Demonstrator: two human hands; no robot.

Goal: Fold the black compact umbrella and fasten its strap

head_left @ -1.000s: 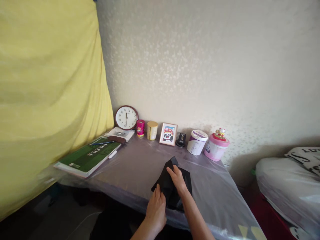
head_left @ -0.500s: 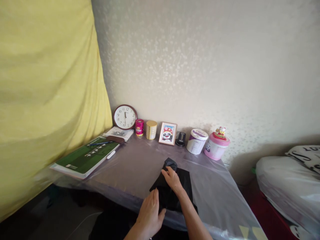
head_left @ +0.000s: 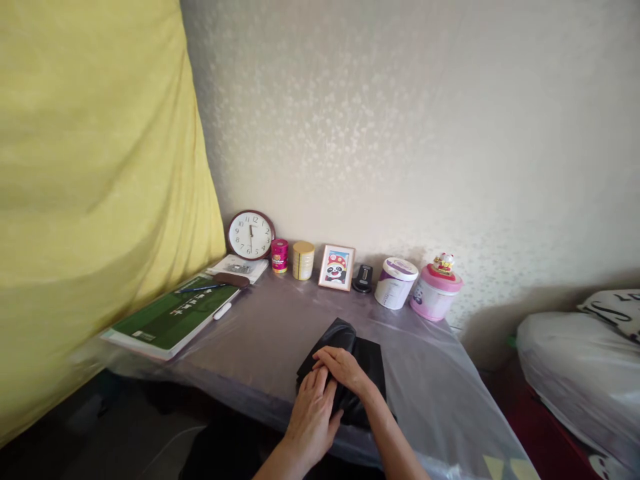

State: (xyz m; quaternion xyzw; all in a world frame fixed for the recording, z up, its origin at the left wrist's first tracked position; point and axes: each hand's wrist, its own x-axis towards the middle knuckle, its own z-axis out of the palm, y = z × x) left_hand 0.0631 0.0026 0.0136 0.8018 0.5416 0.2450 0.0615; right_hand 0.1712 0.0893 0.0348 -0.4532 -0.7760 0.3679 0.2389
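A black, folded, soft item (head_left: 373, 363) lies near the front edge of the table, its upper end bulging in a rounded fold. My right hand (head_left: 343, 369) rests across its middle, fingers bent and pointing left over the material. Just below and to the left, my left hand (head_left: 313, 410) lies on the lower left part with its fingers stretched forward, their tips close to my right fingers. Both palms and part of the black item under them are hidden.
Along the wall stand a clock (head_left: 251, 235), a pink can (head_left: 279, 256), a yellow tin (head_left: 303, 261), a panda picture frame (head_left: 337, 267), a black object (head_left: 363, 279), a white tub (head_left: 395, 284) and a pink tub (head_left: 434, 293). A green book (head_left: 175, 317) lies left.
My right hand has moved down and flattened over the black item. My left hand has shifted up and right, and its fingers now reach onto the item beside my right hand.
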